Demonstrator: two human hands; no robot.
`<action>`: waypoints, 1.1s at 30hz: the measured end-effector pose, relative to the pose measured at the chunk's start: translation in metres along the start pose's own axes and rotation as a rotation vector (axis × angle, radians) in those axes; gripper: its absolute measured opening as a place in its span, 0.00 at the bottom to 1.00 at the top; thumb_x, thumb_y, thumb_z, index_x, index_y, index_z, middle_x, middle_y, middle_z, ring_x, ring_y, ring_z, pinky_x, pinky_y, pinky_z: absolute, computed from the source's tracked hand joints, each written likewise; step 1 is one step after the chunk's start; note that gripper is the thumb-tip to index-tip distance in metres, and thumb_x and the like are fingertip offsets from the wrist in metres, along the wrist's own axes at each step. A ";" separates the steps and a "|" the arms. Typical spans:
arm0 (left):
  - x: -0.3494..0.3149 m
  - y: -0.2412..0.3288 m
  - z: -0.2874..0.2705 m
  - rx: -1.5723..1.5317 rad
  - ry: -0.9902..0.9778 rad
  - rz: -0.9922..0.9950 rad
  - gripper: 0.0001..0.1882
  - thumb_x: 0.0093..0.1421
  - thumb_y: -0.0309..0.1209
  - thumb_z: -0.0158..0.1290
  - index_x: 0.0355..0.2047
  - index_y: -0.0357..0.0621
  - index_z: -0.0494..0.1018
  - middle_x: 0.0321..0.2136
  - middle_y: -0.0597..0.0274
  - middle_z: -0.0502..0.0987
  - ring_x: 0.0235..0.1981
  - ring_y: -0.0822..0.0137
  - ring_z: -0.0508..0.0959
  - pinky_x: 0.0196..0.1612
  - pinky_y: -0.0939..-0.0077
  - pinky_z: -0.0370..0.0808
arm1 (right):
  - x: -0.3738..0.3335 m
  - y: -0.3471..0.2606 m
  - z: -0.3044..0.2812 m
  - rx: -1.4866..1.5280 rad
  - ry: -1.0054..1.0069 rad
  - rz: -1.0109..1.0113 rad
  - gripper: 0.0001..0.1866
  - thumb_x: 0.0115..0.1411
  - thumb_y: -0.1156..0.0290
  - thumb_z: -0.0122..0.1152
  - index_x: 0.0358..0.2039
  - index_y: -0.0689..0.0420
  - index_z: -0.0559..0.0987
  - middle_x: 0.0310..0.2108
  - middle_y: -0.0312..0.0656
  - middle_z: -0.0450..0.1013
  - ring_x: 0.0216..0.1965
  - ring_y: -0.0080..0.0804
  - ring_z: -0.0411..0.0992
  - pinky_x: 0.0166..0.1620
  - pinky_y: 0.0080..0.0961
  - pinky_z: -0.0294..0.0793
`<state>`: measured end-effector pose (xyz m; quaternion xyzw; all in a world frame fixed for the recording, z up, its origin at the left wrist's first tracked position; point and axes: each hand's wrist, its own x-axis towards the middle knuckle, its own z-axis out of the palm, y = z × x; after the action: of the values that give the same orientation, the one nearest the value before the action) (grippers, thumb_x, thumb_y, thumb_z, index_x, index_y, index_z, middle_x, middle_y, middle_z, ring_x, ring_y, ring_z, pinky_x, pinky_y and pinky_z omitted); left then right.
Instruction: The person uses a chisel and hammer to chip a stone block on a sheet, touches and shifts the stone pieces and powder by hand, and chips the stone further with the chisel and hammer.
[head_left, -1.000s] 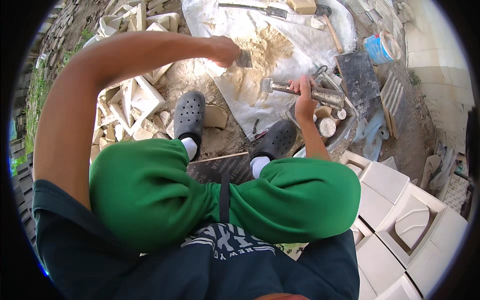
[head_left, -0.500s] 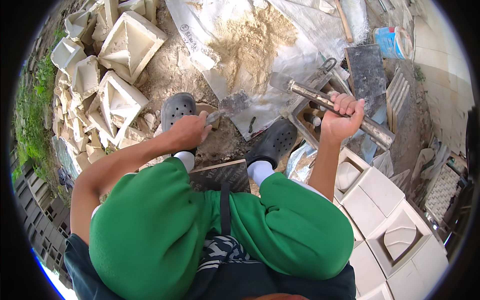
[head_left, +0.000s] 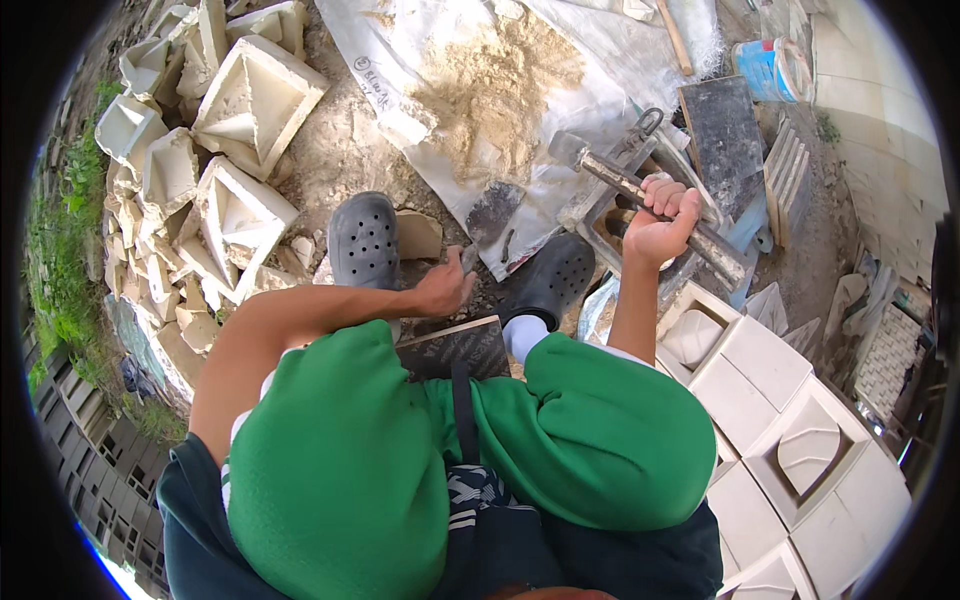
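Observation:
My right hand point(head_left: 662, 222) is wrapped round the thick, worn handle of a hammer point(head_left: 612, 174). The grey head of the hammer points to the far left, over a metal mould frame point(head_left: 590, 212). Low between my shoes, my left hand point(head_left: 445, 288) has its fingers closed. Something small and grey shows at its fingertips, too little to name. A flat tan slab piece point(head_left: 418, 235) lies on the ground beside my left clog point(head_left: 363, 240), just beyond that hand. My right clog point(head_left: 556, 278) is to the right of my left hand.
Cast cream blocks point(head_left: 255, 105) and broken pieces heap up at the left. Sandy powder point(head_left: 490, 95) covers a white sheet point(head_left: 440, 165) ahead. At the right are a dark board point(head_left: 725, 130), a blue bucket point(head_left: 765, 72) and stacked pale square blocks point(head_left: 735, 370).
My left hand has moved right and nearer to me, from beside the left clog to between the clogs. The hammer in my right hand has shifted slightly left and lower.

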<state>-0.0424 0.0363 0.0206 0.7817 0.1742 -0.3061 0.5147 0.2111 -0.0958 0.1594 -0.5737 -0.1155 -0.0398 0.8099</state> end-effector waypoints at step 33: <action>-0.069 -0.081 -0.239 0.424 0.528 -0.059 0.21 0.59 0.39 0.49 0.48 0.41 0.62 0.34 0.43 0.74 0.35 0.45 0.75 0.39 0.58 0.70 | -0.004 0.010 0.003 -0.050 -0.033 0.015 0.17 0.60 0.67 0.39 0.14 0.51 0.55 0.12 0.34 0.52 0.17 0.26 0.52 0.33 0.32 0.63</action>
<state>-0.0700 0.2907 0.0767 0.9182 0.2563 -0.1373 0.2690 0.2087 -0.0900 0.1506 -0.5954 -0.1236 -0.0270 0.7934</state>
